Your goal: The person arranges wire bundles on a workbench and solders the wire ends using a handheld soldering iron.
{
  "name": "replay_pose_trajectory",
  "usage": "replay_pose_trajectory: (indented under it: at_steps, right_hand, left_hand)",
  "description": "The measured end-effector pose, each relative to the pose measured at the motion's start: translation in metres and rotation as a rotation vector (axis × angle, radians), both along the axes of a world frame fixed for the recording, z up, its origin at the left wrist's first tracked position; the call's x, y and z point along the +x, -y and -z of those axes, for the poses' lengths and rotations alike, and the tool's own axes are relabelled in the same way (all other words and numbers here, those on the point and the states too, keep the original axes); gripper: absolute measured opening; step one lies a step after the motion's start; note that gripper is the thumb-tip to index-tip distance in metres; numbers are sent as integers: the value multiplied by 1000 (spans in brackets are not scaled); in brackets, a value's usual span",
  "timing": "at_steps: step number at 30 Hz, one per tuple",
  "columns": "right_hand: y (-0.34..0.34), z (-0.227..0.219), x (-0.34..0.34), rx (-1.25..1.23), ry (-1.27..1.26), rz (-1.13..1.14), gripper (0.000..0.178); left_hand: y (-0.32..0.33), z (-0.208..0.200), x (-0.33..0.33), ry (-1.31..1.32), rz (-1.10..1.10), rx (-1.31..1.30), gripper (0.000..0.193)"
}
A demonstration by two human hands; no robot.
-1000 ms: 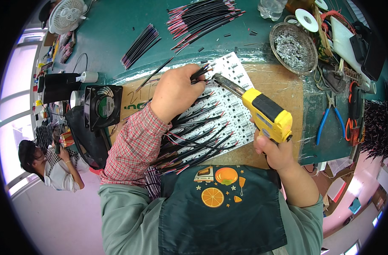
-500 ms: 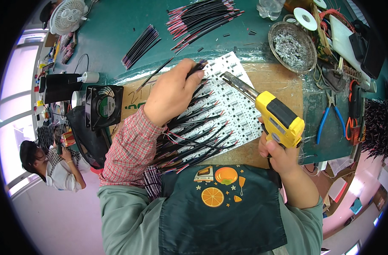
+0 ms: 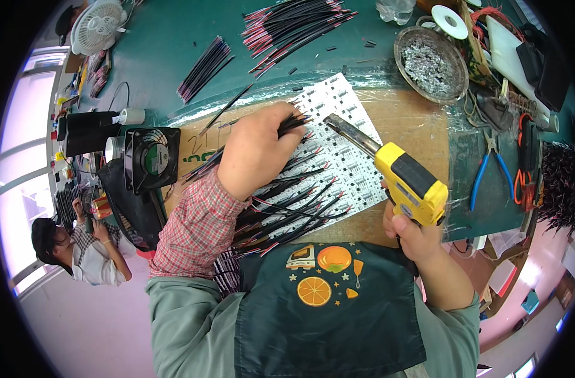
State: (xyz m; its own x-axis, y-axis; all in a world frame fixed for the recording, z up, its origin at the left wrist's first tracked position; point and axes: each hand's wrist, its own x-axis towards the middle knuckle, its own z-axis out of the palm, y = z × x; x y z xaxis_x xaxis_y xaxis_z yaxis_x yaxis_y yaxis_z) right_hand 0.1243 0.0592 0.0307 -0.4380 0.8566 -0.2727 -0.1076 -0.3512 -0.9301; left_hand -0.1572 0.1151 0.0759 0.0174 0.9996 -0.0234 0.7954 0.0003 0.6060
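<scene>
My left hand (image 3: pixel 256 151) is closed, thumb and fingers pinching a dark wire lead (image 3: pixel 292 123) with its tips over the upper left of a white circuit-board panel (image 3: pixel 353 142). Rows of black leads (image 3: pixel 300 205) with reddish ends lie along the panel's left and lower parts. In my right hand (image 3: pixel 415 234) is a yellow-and-black pistol-shaped soldering gun (image 3: pixel 408 183), its fingers wrapped round the handle. The gun's metal nose points up and left over the panel, just right of the pinched lead. Whether nose and lead touch, I cannot tell.
Beyond the panel lie bundles of wires (image 3: pixel 287 28) and a smaller black bundle (image 3: pixel 204 68). A metal bowl of silvery scraps (image 3: pixel 426 66) and blue-handled pliers (image 3: pixel 491 173) are at right. A square fan (image 3: pixel 152 160) stands left. Another person (image 3: pixel 89 246) sits farther left.
My left hand has moved slightly down, and its lead now lies lower over the panel's left side. The soldering gun has shifted slightly left and down.
</scene>
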Motion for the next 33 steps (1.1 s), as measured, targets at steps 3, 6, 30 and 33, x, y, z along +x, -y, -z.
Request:
replay_pose_trajectory:
  at_steps: [3, 6, 30, 33]
  right_hand:
    - [-1, 1, -1, 3, 1, -2, 61]
    - [-3, 0, 4, -67, -60, -54, 24]
    - [-1, 3, -6, 24, 40, -48, 50]
    - [3, 3, -7, 18, -17, 18, 56]
  left_hand:
    - [-2, 6, 4, -84, 45, -48, 23]
    - [-3, 9, 3, -114, 72, -38, 24]
    - [-3, 14, 4, -173, 100, -42, 22]
    - [-1, 15, 4, -166, 94, -53, 23]
